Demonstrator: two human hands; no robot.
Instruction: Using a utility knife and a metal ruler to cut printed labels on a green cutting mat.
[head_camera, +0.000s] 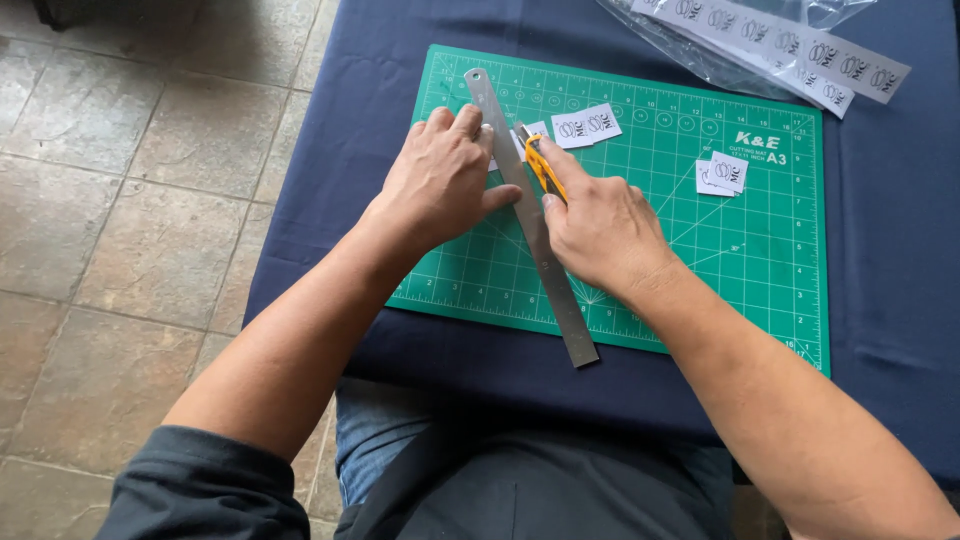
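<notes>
On the green cutting mat (760, 250), the left hand (440, 180) presses flat on a steel ruler (535, 235), the right hand (600, 225) holds its grip closed on a yellow knife (543, 168), and a clear bag (700, 50) beyond holds printed label strips (790, 45).

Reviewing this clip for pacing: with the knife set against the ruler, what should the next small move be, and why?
Probably draw the yellow knife toward the body along the steel ruler. The left hand presses the ruler flat over a white paper piece on the green cutting mat, and the right hand has the knife at the ruler's edge near its far end.
</notes>
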